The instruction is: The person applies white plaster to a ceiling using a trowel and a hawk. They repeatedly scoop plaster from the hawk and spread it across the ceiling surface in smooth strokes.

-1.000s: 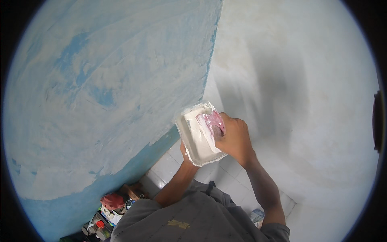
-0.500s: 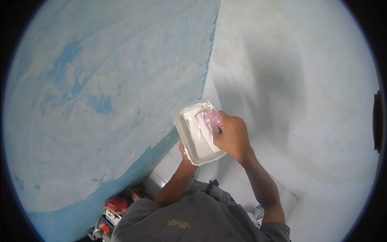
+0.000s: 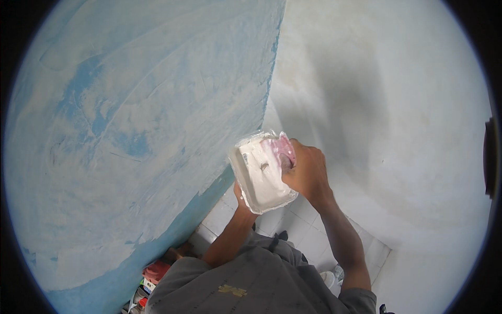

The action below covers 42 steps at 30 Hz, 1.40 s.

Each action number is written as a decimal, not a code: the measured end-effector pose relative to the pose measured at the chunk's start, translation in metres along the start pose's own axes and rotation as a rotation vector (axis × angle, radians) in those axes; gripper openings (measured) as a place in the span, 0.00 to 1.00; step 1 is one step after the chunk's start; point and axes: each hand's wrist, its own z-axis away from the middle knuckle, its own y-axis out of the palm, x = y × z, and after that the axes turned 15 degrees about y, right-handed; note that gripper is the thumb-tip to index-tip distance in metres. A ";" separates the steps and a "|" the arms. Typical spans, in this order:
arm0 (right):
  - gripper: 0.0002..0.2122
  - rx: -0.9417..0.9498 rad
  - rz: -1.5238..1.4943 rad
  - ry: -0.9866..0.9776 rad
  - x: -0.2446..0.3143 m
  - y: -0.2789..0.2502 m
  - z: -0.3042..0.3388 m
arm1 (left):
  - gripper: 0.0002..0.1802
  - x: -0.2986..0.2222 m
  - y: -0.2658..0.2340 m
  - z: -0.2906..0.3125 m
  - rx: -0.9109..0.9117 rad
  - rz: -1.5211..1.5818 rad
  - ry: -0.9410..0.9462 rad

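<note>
My left hand, mostly hidden behind a shallow rectangular plastic tray, holds it from below and the left side. Creamy white paste coats its inside, and dried bits crust the rim. My right hand is closed around a pink spreader smeared with white. The spreader's blade lies at the tray's upper right, in or against the paste. A small dark mark shows in the paste beside the blade.
A blue wall patchily coated in white stands at left, meeting a whitish wall in a corner. White floor tiles lie below. Red cloth and assorted items sit at lower left. A white container stands at lower right.
My right hand and the spreader have shifted slightly up and right in the tray. The paste now looks spread more widely over the tray's middle.
</note>
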 end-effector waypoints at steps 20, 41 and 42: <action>0.06 0.128 0.016 -0.081 0.027 -0.014 -0.032 | 0.35 -0.004 0.019 -0.005 0.122 0.131 0.145; 0.06 0.269 0.043 -0.290 0.056 -0.031 -0.068 | 0.33 -0.002 0.042 -0.011 0.104 0.167 0.326; 0.06 0.311 0.048 -0.300 0.059 -0.034 -0.069 | 0.33 -0.002 0.051 -0.012 0.092 0.162 0.343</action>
